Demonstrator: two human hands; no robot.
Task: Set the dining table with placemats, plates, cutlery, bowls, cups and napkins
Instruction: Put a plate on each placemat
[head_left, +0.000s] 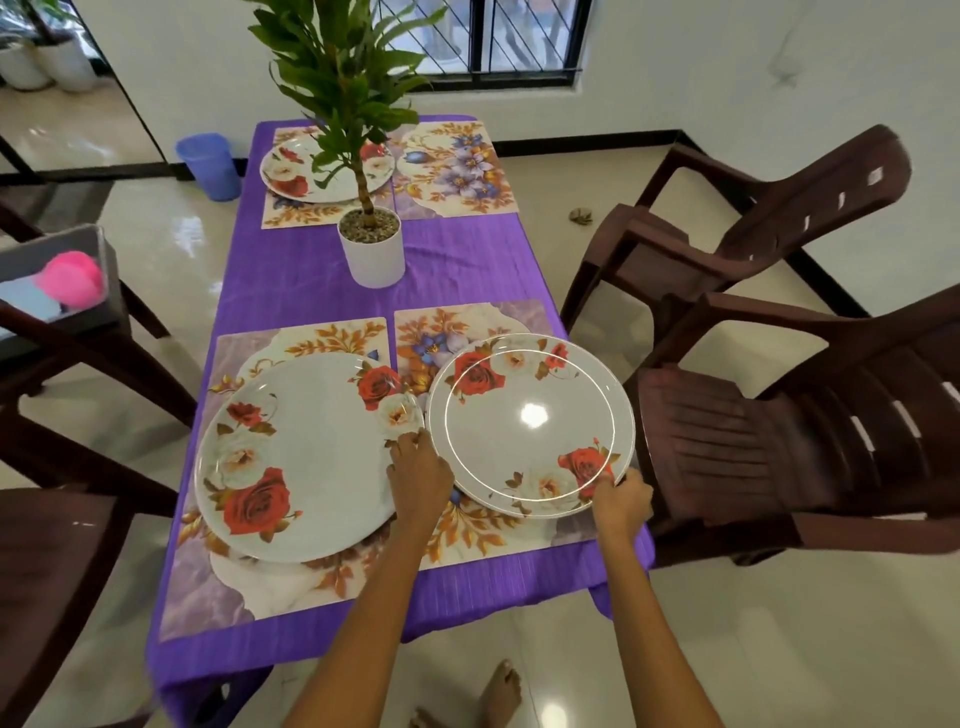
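White rose-patterned plate is held over the near right placemat, its near rim pinched by the right hand and its left rim gripped by the left hand; a second plate is seen on the near left placemat.

Both bare forearms reach up from the bottom edge of the frame toward its lower centre. The left hand lies knuckles up, fingers curled over at centre frame. The right hand, lower right of centre, has its fingers curled closed, pinching a rim. A bare foot shows at bottom centre.
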